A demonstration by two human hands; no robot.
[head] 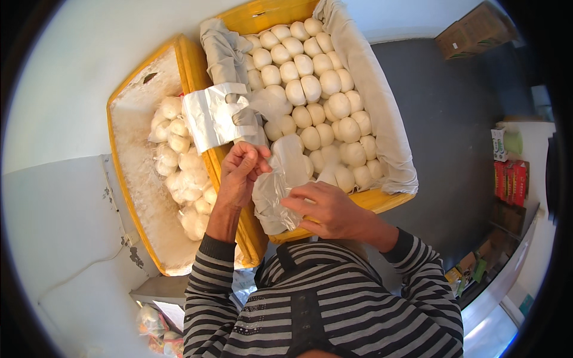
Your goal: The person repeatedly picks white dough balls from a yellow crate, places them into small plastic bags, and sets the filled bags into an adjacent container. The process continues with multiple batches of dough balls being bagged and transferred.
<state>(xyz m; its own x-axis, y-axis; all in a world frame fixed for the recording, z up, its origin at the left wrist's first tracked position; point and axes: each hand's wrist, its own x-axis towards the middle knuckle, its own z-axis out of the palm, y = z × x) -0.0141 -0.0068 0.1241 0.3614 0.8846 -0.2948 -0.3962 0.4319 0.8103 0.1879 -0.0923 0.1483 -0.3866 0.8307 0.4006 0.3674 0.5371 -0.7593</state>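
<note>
Round white steamed buns (304, 89) lie in close rows in a yellow foam box lined with grey cloth. My left hand (245, 168) is over the box's near left edge, its fingers curled and thumb against them. Lower right, my right hand (329, 210) has its fingers bent towards a thin clear plastic bag (280, 179) that spreads over the cloth and nearest buns. Whether either hand grips the film is unclear. A stack of flat plastic carrier bags (215, 116) lies across the adjoining box edges, just beyond my left hand.
At left, a second yellow foam box (134, 134) holds several knotted clear bags of buns (179, 152). A wall runs behind the boxes. A cardboard box (474, 31) stands far right on the dark floor, with red packages (510, 181) on a shelf nearer.
</note>
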